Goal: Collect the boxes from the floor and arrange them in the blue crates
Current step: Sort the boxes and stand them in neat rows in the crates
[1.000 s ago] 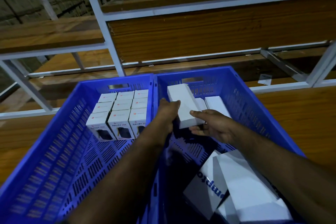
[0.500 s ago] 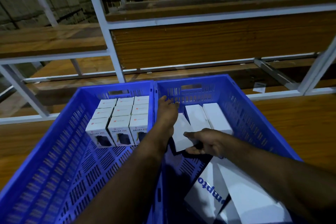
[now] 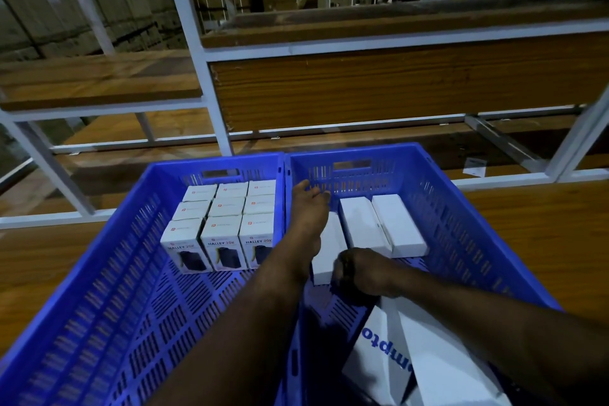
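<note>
So nearest me, inside the right-hand blue slotted plastic crate point(image 3: 461, 208), there's a loose heap of big white cartons with blue lettering point(image 3: 425, 362). Just past those, the right hand point(image 3: 361, 270) is curled against the near end of a plain white oblong box point(image 3: 326, 250) lying flat, long axis pointing at the crate's far wall. The left hand point(image 3: 308, 208), fingers relaxed and spread, rests along its left side. Two matching white boxes point(image 3: 382, 224) lie parallel just to its right.
</note>
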`<act>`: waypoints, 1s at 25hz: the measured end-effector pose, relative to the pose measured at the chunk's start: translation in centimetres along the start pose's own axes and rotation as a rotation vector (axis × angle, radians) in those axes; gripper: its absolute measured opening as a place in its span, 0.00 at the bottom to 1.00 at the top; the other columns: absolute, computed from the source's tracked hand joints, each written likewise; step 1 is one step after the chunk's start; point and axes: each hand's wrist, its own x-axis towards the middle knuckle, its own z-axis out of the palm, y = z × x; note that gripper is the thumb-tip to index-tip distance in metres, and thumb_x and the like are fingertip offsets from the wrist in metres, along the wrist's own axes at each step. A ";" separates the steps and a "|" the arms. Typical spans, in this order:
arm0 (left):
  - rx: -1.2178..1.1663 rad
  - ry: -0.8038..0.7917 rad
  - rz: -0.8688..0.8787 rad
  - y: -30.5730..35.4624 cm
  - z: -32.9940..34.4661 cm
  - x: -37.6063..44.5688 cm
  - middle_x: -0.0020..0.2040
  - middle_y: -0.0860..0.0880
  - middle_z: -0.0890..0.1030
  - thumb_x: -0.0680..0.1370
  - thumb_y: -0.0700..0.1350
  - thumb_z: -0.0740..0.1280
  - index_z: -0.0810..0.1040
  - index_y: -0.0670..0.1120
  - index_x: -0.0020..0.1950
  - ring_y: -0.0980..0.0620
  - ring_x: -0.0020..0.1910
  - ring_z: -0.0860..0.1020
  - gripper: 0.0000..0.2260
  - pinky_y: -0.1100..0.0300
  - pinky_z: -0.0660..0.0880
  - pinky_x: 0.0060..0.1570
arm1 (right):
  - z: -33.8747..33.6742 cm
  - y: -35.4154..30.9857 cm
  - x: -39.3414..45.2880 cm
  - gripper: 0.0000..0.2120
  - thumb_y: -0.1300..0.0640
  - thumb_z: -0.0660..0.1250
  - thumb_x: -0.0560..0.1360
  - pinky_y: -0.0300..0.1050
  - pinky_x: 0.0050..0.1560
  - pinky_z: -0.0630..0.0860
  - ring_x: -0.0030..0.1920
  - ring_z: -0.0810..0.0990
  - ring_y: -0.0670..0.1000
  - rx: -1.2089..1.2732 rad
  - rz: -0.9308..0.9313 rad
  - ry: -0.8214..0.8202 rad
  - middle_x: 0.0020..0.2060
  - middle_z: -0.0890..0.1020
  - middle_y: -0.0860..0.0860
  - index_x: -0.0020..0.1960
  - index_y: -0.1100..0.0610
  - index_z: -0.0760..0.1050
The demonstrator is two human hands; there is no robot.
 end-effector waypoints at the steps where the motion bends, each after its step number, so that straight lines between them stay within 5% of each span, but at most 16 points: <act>1: -0.005 0.003 -0.001 0.0 0.0 0.0 0.60 0.48 0.77 0.83 0.41 0.61 0.63 0.51 0.75 0.47 0.62 0.76 0.20 0.47 0.73 0.66 | -0.1 -0.1 -0.2 0.09 0.61 0.67 0.76 0.45 0.57 0.76 0.57 0.78 0.54 -0.114 -0.164 0.001 0.55 0.83 0.54 0.55 0.56 0.82; 4: -0.010 0.009 -0.006 -0.1 0.1 0.2 0.52 0.51 0.77 0.83 0.42 0.62 0.66 0.52 0.71 0.49 0.59 0.77 0.17 0.48 0.74 0.63 | 0.7 1.4 0.9 0.16 0.58 0.65 0.78 0.51 0.57 0.74 0.61 0.71 0.55 -0.594 -0.592 0.092 0.64 0.77 0.53 0.65 0.54 0.78; 7: -0.017 0.021 -0.009 -0.1 0.1 0.4 0.49 0.53 0.78 0.83 0.41 0.61 0.69 0.54 0.60 0.49 0.58 0.78 0.09 0.50 0.75 0.60 | 2.0 2.0 2.1 0.22 0.51 0.52 0.83 0.56 0.61 0.73 0.70 0.68 0.58 -0.809 -0.623 0.142 0.73 0.70 0.55 0.72 0.58 0.72; 11: -0.033 0.028 -0.030 0.0 0.3 0.6 0.44 0.54 0.77 0.83 0.38 0.61 0.70 0.54 0.46 0.51 0.53 0.78 0.11 0.49 0.74 0.62 | 2.2 2.6 3.7 0.31 0.59 0.62 0.81 0.61 0.76 0.57 0.80 0.45 0.59 -0.982 -0.438 -0.149 0.81 0.45 0.54 0.80 0.56 0.54; 16: -0.054 -0.009 -0.045 -0.1 0.1 0.9 0.49 0.56 0.77 0.83 0.41 0.62 0.67 0.53 0.71 0.49 0.59 0.77 0.18 0.40 0.70 0.69 | 1.6 3.8 5.6 0.32 0.60 0.62 0.81 0.58 0.79 0.51 0.80 0.39 0.59 -0.976 -0.411 -0.151 0.80 0.45 0.56 0.80 0.60 0.52; 21: -0.069 -0.009 -0.057 -0.2 0.1 1.0 0.56 0.52 0.76 0.83 0.42 0.63 0.68 0.53 0.68 0.47 0.61 0.77 0.15 0.38 0.69 0.68 | 0.5 2.4 4.4 0.36 0.60 0.65 0.80 0.52 0.80 0.45 0.80 0.37 0.55 -0.961 -0.360 -0.176 0.80 0.40 0.56 0.81 0.58 0.49; 25: -0.049 -0.023 -0.032 -0.2 0.2 1.1 0.58 0.51 0.75 0.82 0.41 0.63 0.66 0.50 0.74 0.49 0.56 0.77 0.20 0.39 0.70 0.68 | -0.5 0.8 1.6 0.33 0.62 0.67 0.78 0.44 0.77 0.52 0.80 0.51 0.56 -0.391 -0.250 -0.085 0.80 0.53 0.56 0.80 0.58 0.56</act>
